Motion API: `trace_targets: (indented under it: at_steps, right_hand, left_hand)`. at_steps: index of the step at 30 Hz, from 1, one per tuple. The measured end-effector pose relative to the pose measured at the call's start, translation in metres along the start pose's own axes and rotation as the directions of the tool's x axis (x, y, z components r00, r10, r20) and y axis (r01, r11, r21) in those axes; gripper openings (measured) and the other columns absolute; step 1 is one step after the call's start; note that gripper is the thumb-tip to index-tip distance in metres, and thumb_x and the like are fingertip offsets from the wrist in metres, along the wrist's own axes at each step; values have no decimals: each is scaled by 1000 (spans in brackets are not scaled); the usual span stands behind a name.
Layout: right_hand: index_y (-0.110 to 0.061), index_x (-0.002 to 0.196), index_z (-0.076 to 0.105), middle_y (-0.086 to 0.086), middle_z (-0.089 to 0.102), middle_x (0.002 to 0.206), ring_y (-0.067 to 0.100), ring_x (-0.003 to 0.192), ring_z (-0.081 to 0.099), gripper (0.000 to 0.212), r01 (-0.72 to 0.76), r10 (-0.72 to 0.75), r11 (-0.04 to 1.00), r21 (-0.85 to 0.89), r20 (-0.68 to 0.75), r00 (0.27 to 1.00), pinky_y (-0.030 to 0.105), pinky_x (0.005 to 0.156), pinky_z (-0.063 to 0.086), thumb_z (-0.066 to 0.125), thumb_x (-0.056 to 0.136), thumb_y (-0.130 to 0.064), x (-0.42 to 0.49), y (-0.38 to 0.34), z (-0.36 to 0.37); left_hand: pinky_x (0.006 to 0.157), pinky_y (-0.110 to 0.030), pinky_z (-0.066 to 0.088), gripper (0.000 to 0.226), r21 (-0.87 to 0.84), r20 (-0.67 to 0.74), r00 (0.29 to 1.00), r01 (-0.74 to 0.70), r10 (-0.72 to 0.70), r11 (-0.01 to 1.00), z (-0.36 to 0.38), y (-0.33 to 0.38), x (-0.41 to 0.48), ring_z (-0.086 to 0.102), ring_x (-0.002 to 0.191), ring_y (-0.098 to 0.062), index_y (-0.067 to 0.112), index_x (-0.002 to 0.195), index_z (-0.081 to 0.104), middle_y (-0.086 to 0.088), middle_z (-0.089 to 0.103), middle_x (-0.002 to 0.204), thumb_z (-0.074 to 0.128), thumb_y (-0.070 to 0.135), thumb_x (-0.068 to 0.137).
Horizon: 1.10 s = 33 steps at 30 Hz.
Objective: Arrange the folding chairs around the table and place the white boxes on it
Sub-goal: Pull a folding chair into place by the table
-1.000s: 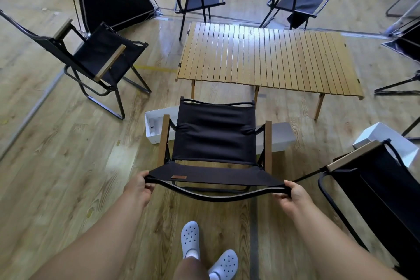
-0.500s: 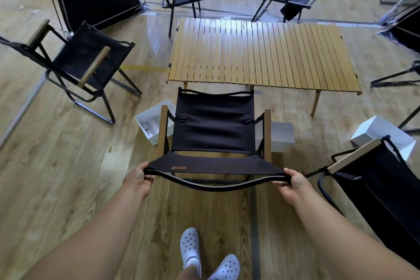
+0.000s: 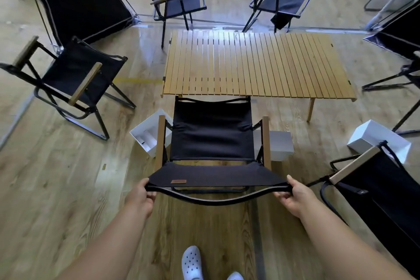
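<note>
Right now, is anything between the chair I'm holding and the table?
Two white boxes lie on the floor flanking the chair: an open box by its left armrest, a second box by its right. Nothing else shows before the table.

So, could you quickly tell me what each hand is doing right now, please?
Left hand: grips the curved top bar of the black fabric folding chair.
Right hand: grips the same bar's other end.

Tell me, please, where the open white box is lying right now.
In the head view, the open white box lies on the floor left of centre, beside the left armrest of the held chair, close to the near-left corner of the table.
</note>
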State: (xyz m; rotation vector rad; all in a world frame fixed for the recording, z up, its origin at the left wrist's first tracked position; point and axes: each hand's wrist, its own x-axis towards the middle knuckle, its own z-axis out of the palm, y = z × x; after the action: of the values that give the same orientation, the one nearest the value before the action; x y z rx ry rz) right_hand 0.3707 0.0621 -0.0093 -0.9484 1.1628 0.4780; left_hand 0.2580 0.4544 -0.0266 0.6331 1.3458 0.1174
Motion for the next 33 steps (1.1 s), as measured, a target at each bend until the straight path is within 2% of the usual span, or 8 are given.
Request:
trace_targets:
  at_steps: [4, 6, 9, 12, 14, 19, 29, 33]
  right_hand:
    - [-1, 129, 50, 15, 60, 96, 23, 74, 60, 41, 50, -51, 998, -26, -64, 997, 34, 59, 52, 59, 96, -25, -4, 5, 0]
    - [-3, 132, 50, 15, 60, 98, 24, 76, 60, 46, 65, -66, 998, -13, -66, 996, 32, 68, 51, 62, 94, -26, -8, 9, -2]
    - [-8, 141, 43, 18, 53, 116, 26, 87, 58, 59, 66, -64, 998, 21, -82, 995, 41, 93, 47, 67, 90, -29, -20, 18, -7]
    - [-13, 150, 30, 21, 38, 147, 34, 127, 48, 73, 59, -55, 998, 36, -113, 992, 49, 110, 35, 68, 90, -31, -39, 21, -15]
    - [-14, 153, 24, 20, 29, 155, 35, 141, 34, 78, 61, -56, 997, 41, -112, 992, 49, 113, 31, 67, 90, -33, -53, 21, -22]
    - [-13, 154, 22, 20, 27, 156, 34, 142, 32, 77, 122, -114, 989, 82, -95, 989, 46, 112, 32, 63, 92, -36, -83, 16, -51]
    - [-9, 153, 22, 20, 26, 156, 34, 143, 31, 77, 212, -188, 951, 224, -124, 974, 46, 114, 30, 61, 93, -37, -141, -6, -168]
    - [-6, 153, 22, 19, 30, 155, 32, 142, 33, 77, 216, -182, 934, 283, -143, 973, 43, 114, 31, 61, 93, -36, -161, -20, -244]
  left_hand:
    - [41, -24, 41, 17, 10, 57, 998, 22, -23, 1000, -3, -7, -16, 42, 32, -10, 11, 91, 52, -6, 52, 76, 54, 25, 99]
    - [61, -38, 49, 31, 33, 145, 986, 81, -85, 996, -9, -19, -24, 60, 62, -21, 13, 108, 55, -11, 56, 91, 58, 40, 95]
    - [82, -55, 51, 66, 102, 257, 949, 164, -185, 981, -15, -41, -35, 59, 96, -33, 14, 130, 50, -14, 55, 98, 68, 55, 81]
    - [107, -65, 32, 84, 210, 318, 914, 193, -253, 959, -15, -53, -53, 53, 119, -39, 3, 138, 43, -22, 55, 125, 69, 55, 78]
    - [97, -64, 40, 81, 276, 346, 895, 191, -283, 942, -10, -52, -68, 48, 127, -42, 5, 140, 38, -23, 51, 132, 66, 52, 81]
    - [89, -59, 47, 94, 419, 393, 851, 171, -348, 892, -4, -51, -98, 42, 133, -42, 8, 154, 9, -24, 33, 152, 61, 49, 88]
    - [84, -60, 49, 80, 637, 460, 777, 50, -431, 769, 41, -112, -183, 50, 125, -42, -3, 146, 32, -26, 45, 142, 51, 52, 93]
    - [95, -62, 42, 77, 662, 473, 767, 15, -433, 749, 61, -165, -235, 48, 128, -41, -2, 146, 32, -25, 43, 145, 51, 50, 94]
